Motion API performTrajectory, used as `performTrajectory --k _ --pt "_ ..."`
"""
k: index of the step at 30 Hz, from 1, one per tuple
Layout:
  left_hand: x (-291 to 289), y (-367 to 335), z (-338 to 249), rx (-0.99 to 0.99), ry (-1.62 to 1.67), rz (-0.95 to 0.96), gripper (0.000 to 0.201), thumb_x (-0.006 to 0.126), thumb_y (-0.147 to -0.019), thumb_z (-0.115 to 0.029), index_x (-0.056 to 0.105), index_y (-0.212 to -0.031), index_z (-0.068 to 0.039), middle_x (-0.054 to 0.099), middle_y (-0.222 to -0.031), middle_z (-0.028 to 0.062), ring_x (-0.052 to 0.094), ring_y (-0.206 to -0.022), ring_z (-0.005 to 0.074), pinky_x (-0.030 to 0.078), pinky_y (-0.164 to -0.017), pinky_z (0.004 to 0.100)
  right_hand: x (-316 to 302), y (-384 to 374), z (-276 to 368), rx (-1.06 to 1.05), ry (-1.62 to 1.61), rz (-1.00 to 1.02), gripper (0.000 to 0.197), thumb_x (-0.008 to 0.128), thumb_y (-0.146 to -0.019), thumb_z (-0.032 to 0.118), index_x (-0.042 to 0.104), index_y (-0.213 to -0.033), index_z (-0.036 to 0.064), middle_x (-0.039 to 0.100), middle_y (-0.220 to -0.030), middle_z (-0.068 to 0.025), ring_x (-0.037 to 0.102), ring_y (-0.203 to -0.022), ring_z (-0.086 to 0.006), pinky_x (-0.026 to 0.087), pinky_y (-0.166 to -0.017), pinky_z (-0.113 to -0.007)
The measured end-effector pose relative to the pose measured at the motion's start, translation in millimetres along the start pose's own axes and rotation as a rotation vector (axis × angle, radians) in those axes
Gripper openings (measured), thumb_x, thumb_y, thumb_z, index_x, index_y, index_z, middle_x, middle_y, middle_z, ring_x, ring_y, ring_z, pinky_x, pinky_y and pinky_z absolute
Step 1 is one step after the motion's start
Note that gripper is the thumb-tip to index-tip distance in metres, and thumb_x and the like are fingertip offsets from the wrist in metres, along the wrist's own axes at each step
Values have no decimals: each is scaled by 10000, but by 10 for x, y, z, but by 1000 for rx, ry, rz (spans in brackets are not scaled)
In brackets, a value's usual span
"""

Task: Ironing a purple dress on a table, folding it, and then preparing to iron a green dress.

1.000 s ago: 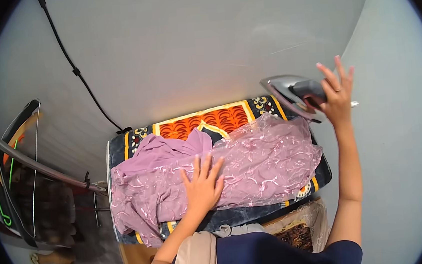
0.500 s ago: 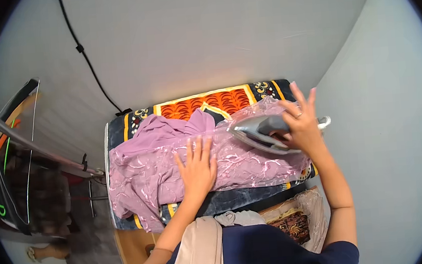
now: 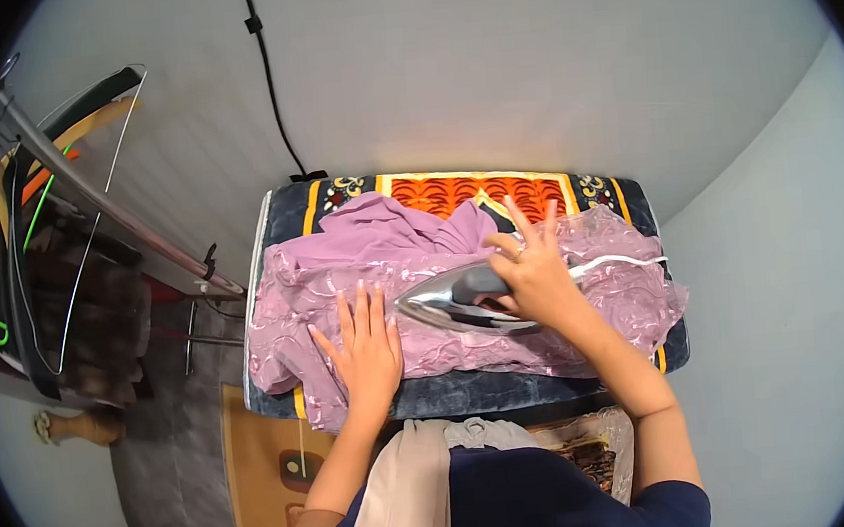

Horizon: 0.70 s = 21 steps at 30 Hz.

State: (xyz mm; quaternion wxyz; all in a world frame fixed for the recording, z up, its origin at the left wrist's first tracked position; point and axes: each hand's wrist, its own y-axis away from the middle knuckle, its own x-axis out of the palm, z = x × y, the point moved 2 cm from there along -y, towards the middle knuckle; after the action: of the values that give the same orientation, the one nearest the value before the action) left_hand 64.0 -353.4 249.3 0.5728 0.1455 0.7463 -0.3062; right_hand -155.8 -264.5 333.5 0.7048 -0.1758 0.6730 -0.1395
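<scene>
A lilac lace garment (image 3: 430,353) with shiny embroidery lies spread and slightly rumpled over a padded surface. Its plain lilac cloth (image 3: 389,231) is bunched along the far side. My right hand (image 3: 539,278) grips the handle of a grey and silver iron (image 3: 445,297), thumb below and a couple of fingers lifted away. The iron rests on the lace, its pointed tip toward my left hand. Just left of that tip, my left hand (image 3: 368,359) lies flat on the garment with fingers spread.
A patterned dark blanket (image 3: 454,397) with orange and yellow panels covers the surface. The white cord (image 3: 613,261) trails right from the iron. Hangers (image 3: 59,185) hang on a metal rail (image 3: 101,206) at left. Walls stand behind and right. Folded cloth (image 3: 609,448) lies below the near edge.
The iron and my right hand have moved left across the lace. My left hand has shifted left too, still flat. The whole view has turned a little leftward.
</scene>
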Motion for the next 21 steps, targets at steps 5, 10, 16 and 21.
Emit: performTrajectory --k 5,10,16,21 --pt "-136 -12 133 -108 -106 -59 505 467 -934 -268 399 -1406 -101 368 -1474 40 261 -1397 287 117 -1114 560 207 -256 232 -65 27 51 387 774 -644 359 647 -831 45 573 -1169 -61 304 -1354 -397 125 -1020 -750" --pt "86 35 372 -161 -56 -69 524 465 -933 -298 386 -1416 -113 369 -1473 61 272 -1388 306 158 -1108 546 264 -312 263 -97 48 66 422 762 -648 408 641 -836 49 573 -1206 -51 367 -1313 -400 160 -1038 -713" --pt "112 -15 381 -164 -17 -34 492 409 -959 -287 377 -1425 -129 372 -1472 56 280 -1385 303 167 -1108 538 247 -271 237 -61 1 26 462 762 -641 443 638 -845 48 584 -1227 -44 353 -1308 -447 143 -1028 -724" --pt "109 -7 396 -162 19 -25 472 368 -974 -253 370 -1432 -139 363 -1478 54 268 -1391 293 154 -1114 531 243 -373 311 -35 4 -26 475 761 -637 450 622 -857 53 582 -1230 -57 360 -1291 -477 123 -1005 -752"
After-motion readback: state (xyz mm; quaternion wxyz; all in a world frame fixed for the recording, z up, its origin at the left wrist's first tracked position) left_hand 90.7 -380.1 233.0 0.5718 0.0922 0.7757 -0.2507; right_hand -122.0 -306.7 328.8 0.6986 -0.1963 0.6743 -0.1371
